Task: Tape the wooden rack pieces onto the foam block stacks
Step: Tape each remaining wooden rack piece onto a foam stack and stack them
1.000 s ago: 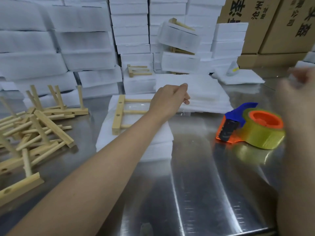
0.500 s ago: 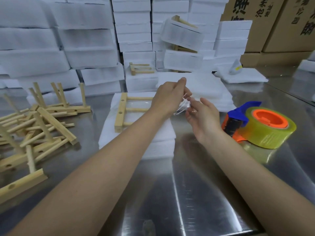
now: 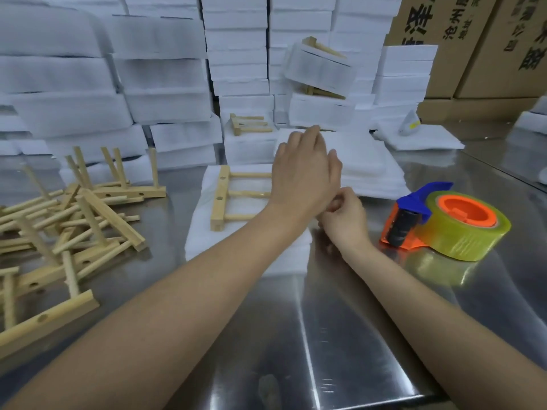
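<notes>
Here, two bare hands work at the right edge of a foam block stack on a steel counter.

The counter (image 3: 340,335) fills the view; white foam stacks (image 3: 165,69) wall off 12 o'clock and cardboard boxes (image 3: 485,48) sit at 1 o'clock. The foam block stack (image 3: 204,232) lies at centre with a wooden rack piece (image 3: 220,199) flat on top. Loose rack pieces (image 3: 74,220) heap at 9 o'clock; the tape dispenser (image 3: 444,223) rests at 3 o'clock. The left hand (image 3: 305,176) lies spread flat over the rack's right side, grasping nothing. The right hand (image 3: 343,217) is curled in a pinching grip at the stack's right edge; what it pinches cannot be made out.
</notes>
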Demonstrator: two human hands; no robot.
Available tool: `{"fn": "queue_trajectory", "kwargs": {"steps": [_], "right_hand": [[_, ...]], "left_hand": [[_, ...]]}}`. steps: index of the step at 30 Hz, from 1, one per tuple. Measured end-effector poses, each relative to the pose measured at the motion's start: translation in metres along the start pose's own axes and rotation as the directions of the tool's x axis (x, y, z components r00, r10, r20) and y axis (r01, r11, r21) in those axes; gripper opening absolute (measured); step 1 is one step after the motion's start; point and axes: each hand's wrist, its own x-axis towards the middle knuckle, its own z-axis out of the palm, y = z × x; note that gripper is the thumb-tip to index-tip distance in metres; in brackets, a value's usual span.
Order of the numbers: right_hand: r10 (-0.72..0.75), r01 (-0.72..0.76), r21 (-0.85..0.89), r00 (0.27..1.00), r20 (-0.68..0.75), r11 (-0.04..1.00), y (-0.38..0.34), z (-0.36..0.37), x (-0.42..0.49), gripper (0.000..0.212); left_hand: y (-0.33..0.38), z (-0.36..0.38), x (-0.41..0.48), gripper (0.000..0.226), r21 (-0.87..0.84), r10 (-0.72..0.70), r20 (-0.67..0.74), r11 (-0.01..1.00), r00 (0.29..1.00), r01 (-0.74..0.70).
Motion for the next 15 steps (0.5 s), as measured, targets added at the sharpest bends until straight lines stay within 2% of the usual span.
{"fn": "queue_trajectory", "kwargs": {"steps": [2,4,6,8,10,12,14,15], "right_hand": [[-0.047,0.055,-0.138,0.997,0.062,0.989,0.0,0.003,-0.003,0.021],[-0.028,0.055,-0.247,0.994,0.11,0.967,-0.002,0.006,-0.003,0.022],[-0.002,0.075,-0.401,0.984,0.18,0.913,-0.009,0.011,-0.003,0.021],[0.024,0.107,-0.513,0.97,0.242,0.852,-0.017,0.016,-0.002,0.017],[0.033,0.118,-0.553,0.966,0.256,0.825,-0.021,0.021,-0.002,0.016],[0.033,0.121,-0.571,0.967,0.251,0.812,-0.019,0.02,-0.003,0.02],[0.034,0.127,-0.594,0.967,0.252,0.795,-0.017,0.021,-0.003,0.024],[0.04,0.125,-0.594,0.966,0.256,0.795,-0.017,0.022,-0.004,0.025]], "left_hand": [[-0.008,-0.016,-0.006,0.048,-0.112,-0.003,-0.037,0.994,0.999,-0.002],[-0.038,-0.035,-0.011,0.048,-0.299,-0.143,-0.112,0.949,0.983,0.104],[-0.081,-0.048,-0.022,0.045,-0.497,-0.327,-0.124,0.838,0.937,0.227],[-0.121,-0.048,-0.041,0.042,-0.527,-0.481,0.003,0.744,0.877,0.41],[-0.144,-0.037,-0.064,0.038,-0.548,-0.548,0.215,0.618,0.809,0.564],[-0.145,-0.027,-0.078,0.038,-0.642,-0.482,0.436,0.426,0.76,0.638],[-0.143,-0.026,-0.083,0.046,-0.734,-0.43,0.514,0.227,0.742,0.64],[-0.142,-0.028,-0.084,0.041,-0.758,-0.426,0.537,0.135,0.728,0.638]]}}
